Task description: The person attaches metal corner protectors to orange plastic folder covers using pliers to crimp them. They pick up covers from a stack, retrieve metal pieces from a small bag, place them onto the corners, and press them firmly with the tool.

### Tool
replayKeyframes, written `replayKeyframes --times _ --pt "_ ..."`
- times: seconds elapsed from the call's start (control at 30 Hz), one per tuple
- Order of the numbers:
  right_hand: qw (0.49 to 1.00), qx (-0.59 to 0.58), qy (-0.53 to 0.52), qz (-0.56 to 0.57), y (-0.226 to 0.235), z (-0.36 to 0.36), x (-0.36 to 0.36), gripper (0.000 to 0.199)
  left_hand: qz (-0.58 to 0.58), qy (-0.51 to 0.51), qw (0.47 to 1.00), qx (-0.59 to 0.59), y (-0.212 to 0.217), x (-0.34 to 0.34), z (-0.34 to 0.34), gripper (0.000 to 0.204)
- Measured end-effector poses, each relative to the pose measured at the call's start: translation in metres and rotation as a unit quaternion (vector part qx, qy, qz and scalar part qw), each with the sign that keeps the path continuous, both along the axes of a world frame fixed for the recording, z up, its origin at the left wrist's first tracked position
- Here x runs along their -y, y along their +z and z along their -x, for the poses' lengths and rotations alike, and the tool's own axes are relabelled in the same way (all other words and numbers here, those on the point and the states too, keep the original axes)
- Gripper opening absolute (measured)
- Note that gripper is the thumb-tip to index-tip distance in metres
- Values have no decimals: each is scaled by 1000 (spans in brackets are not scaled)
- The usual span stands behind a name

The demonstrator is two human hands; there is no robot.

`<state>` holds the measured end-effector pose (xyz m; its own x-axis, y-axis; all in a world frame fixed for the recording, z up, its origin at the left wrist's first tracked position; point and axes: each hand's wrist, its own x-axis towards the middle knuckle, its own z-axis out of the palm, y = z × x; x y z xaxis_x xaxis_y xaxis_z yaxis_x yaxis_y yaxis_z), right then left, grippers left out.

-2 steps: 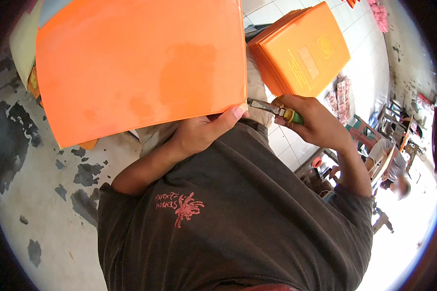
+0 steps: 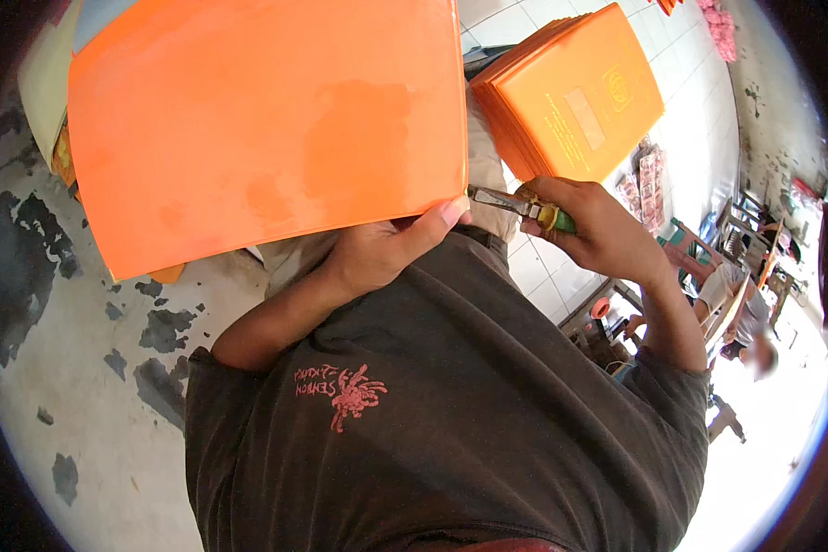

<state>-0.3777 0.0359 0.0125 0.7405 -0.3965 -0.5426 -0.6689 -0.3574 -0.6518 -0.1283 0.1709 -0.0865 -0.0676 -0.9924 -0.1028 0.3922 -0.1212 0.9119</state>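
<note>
A large, flat orange plastic cover [image 2: 248, 110] fills the upper left, its smooth face toward me. My left hand [image 2: 382, 253] grips its near right corner, thumb on top and the other fingers hidden underneath. My right hand [image 2: 607, 230] is closed around a pair of pliers [image 2: 495, 198] with worn metal jaws and green-and-yellow handles. The tips of the jaws meet the cover's edge at that corner, just beyond my left thumb. Whether they pinch the edge or only touch it is too small to tell.
Beyond my right hand lies a stack of orange covers [image 2: 630, 69] with gold print. Bundles of small printed packets [image 2: 651, 184] sit on the white tile floor [image 2: 690, 110]. Far right, another person [image 2: 731, 294] is near wooden furniture. A stained wall or floor surface [image 2: 92, 386] spans the left.
</note>
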Motion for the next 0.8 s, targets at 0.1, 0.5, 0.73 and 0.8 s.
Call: replayKeyframes --times 0.1,0.5,0.73,0.8 --pt "999 -18 28 12 3 -4 9 33 -27 -8 1000 -8 7 1 -3 10" --pt "996 -27 73 50 8 -9 24 35 -23 -47 999 -6 1 1 -8 15" --pt "993 -3 94 70 6 -9 31 37 -22 -64 998 -10 0 0 -10 14" --pt "993 -14 99 65 8 -13 33 35 -2 -62 998 -3 -2 1 -10 14"
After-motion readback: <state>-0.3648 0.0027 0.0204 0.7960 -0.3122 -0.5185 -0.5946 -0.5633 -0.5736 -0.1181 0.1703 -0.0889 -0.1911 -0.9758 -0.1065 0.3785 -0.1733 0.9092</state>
